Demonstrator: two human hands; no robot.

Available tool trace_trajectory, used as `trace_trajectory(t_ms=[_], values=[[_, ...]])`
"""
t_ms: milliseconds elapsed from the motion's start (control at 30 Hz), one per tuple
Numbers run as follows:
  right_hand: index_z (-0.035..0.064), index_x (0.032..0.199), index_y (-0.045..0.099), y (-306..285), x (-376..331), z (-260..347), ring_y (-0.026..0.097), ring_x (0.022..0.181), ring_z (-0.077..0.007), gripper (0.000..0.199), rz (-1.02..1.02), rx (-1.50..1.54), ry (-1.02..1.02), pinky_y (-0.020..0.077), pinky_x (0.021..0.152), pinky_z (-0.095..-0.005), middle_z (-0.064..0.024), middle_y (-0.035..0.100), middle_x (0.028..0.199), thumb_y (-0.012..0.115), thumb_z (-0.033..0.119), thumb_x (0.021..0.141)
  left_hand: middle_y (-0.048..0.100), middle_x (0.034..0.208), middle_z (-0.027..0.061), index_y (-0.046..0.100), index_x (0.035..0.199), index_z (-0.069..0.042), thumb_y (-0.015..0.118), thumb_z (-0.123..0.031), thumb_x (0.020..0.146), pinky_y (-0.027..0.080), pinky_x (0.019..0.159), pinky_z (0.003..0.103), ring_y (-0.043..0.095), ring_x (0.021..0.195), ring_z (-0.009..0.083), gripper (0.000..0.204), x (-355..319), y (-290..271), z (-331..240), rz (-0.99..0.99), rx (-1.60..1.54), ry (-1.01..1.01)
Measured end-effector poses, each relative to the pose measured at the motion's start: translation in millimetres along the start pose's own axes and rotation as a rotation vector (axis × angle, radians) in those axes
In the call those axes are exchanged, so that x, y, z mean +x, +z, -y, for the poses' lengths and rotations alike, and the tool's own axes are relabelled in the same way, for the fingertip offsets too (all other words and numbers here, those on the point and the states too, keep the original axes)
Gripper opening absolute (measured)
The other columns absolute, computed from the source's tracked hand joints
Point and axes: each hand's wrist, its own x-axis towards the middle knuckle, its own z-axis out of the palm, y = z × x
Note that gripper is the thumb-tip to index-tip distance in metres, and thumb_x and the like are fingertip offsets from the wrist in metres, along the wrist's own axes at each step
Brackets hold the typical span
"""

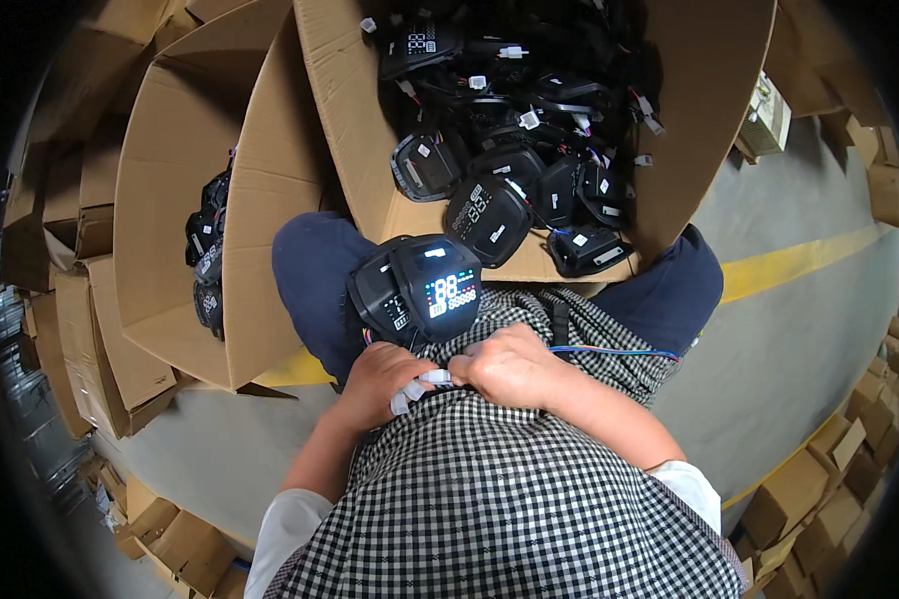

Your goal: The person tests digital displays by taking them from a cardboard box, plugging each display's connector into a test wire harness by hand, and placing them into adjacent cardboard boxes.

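Note:
A black instrument display (436, 280) with its screen lit rests on my lap beside my left knee. A second, darker black display (378, 290) lies partly behind it. Just below them, my left hand (375, 383) is closed around white plastic plug connectors (402, 401), some jutting out under its fingers. My right hand (509, 366) pinches the other end of a white connector (436, 377), so the two hands nearly meet. From beside my right hand a thin bundle of coloured wires (614, 350) runs right across my checked apron (489, 479). Fingers hide the exact joint between the plugs.
An open cardboard box (345, 110) in front holds many black displays with white plugs, one display (489, 222) near its front edge. Left stands another carton (175, 190) with several displays. Cardboard boxes (799, 474) pile up at right. A yellow line (799, 264) crosses the grey floor.

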Motion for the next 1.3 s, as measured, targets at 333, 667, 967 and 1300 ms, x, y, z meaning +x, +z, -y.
trace_trajectory(t_ms=[333, 667, 967, 1300], values=[[0.0018, 0.095, 0.072, 34.9, 47.1, -132.2, 0.058, 0.108, -0.0308, 0.021, -0.813, 0.812, 0.735, 0.0456, 0.089, -0.0372, -0.0227, 0.062, 0.113, 0.063, 0.020, 0.088, 0.048, 0.073, 0.0005, 0.063, 0.110, -0.005, 0.079, -0.009, 0.073, 0.038, 0.062, 0.025, 0.045, 0.066, 0.0119, 0.040, 28.7, -7.6, -16.3, -0.344, -0.219, -0.190], [-0.0068, 0.101, 0.061, -34.8, 1.2, -41.6, 0.046, 0.087, -0.0063, 0.015, -1.270, 1.247, 0.075, 0.0350, 0.074, -0.0198, 0.0002, 0.047, 0.098, 0.051, 0.003, 0.096, 0.065, 0.081, 0.0097, 0.058, 0.089, -0.004, 0.049, -0.030, 0.101, 0.041, 0.062, 0.025, 0.051, 0.062, 0.0111, 0.030, 51.8, -21.2, -1.5, -0.614, -1.154, -0.430], [-0.0009, 0.095, 0.068, 23.8, -42.9, 0.5, 0.053, 0.098, -0.0200, 0.012, -0.819, 0.912, 0.075, 0.0418, 0.084, -0.0325, -0.0106, 0.059, 0.107, 0.064, 0.010, 0.091, 0.060, 0.123, 0.0197, 0.061, 0.098, -0.008, 0.049, -0.034, 0.100, 0.051, 0.090, 0.040, 0.064, 0.102, 0.0281, 0.029, 110.6, -41.6, 12.3, -0.520, -1.704, -0.222], [-0.0018, 0.086, 0.065, -55.3, -28.3, -17.0, 0.057, 0.052, -0.0124, 0.020, -0.557, 0.619, 0.508, 0.0467, 0.052, -0.0276, -0.0057, 0.064, 0.067, 0.055, 0.013, 0.095, 0.059, 0.084, 0.0031, 0.054, 0.107, -0.006, 0.062, -0.032, 0.095, 0.046, 0.063, 0.023, 0.056, 0.075, 0.0099, 0.029, 101.0, -6.2, 32.8, -0.491, -1.379, -0.283]])
